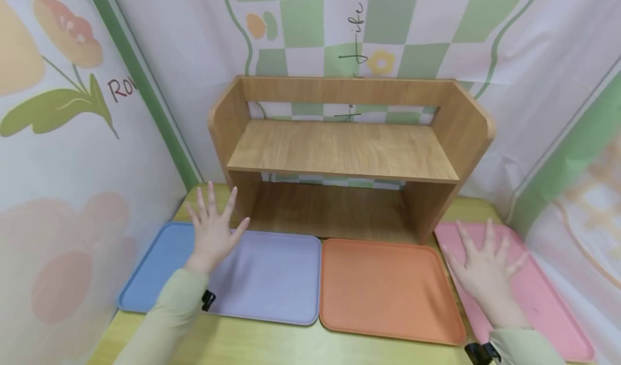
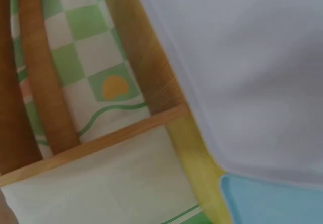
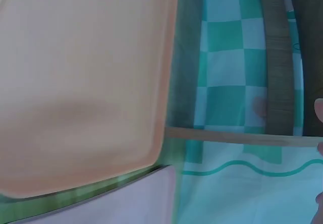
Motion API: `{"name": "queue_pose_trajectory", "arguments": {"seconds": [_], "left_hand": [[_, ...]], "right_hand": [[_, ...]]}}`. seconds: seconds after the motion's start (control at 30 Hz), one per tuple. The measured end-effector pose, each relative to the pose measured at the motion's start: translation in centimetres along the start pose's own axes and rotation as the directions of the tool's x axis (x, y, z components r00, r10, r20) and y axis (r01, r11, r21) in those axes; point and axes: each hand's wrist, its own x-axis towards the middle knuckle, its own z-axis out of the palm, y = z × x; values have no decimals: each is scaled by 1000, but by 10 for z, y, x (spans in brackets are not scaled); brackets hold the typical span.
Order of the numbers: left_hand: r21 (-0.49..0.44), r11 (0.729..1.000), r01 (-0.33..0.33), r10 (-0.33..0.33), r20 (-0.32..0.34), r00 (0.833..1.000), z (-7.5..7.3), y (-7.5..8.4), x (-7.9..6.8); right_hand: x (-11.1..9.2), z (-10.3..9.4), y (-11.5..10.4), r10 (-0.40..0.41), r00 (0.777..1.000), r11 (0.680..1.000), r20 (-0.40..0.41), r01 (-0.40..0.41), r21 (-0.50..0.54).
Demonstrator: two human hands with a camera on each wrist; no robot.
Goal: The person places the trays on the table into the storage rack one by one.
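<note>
My left hand point(image 1: 213, 236) hovers with fingers spread over the seam between the blue tray point(image 1: 150, 273) and the lavender tray point(image 1: 271, 276). It holds nothing. On the other side, my right hand point(image 1: 487, 270) is spread out above the pink tray point(image 1: 538, 300), also holding nothing. Between the hands lies an orange tray point(image 1: 388, 289), right of the lavender one. Behind the trays stands a two-level wooden shelf point(image 1: 339, 149) with bare boards. The left wrist view shows the lavender tray point(image 2: 252, 82); the right wrist view shows the orange tray point(image 3: 86, 82) and fingertips point(image 3: 319, 110).
The trays lie on a yellow wooden table point(image 1: 262, 343). A printed curtain with green checks point(image 1: 388, 20) hangs behind the shelf, and a floral curtain point(image 1: 73, 192) closes off the left side. Another curtain point(image 1: 582, 214) borders the right. Each wrist carries a small black device point(image 1: 208, 300).
</note>
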Motion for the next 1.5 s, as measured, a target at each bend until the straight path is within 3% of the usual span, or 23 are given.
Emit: {"name": "queue_pose_trajectory", "arguments": {"seconds": [0.17, 0.3, 0.43, 0.57, 0.73, 0.87, 1.03, 1.37, 1.5], "left_hand": [[-148, 987, -67, 53, -91, 994, -21, -1, 28], [-268, 952, -148, 106, -165, 981, -42, -3, 57], [-367, 909, -198, 134, -193, 972, -60, -7, 81], [-447, 877, -178, 104, -186, 977, -74, -9, 101], [-550, 831, -82, 20, -117, 993, -86, -12, 120], [-613, 790, -22, -17, -57, 998, -89, -16, 128], [-637, 769, 48, -69, -8, 998, -91, -19, 131], [-661, 745, 93, -91, 38, 995, -91, -19, 133], [-658, 745, 107, -103, 45, 994, -90, -19, 133]], "right_hand": [[-9, 13, 19, -83, 997, 995, 2, 83, 57], [-15, 27, 35, -125, 992, 989, 24, 123, 84], [-18, 41, 46, -188, 982, 977, 36, 183, 111], [-21, 52, 52, -272, 962, 957, 30, 267, 115], [-24, 64, 57, -301, 952, 953, 56, 297, 63], [-25, 68, 59, -268, 954, 963, 133, 262, 56], [-27, 70, 63, -245, 951, 969, 190, 243, 35], [-21, 86, 68, -260, 965, 966, 29, 260, 2], [-20, 92, 66, -288, 957, 957, -38, 287, -35]]}}
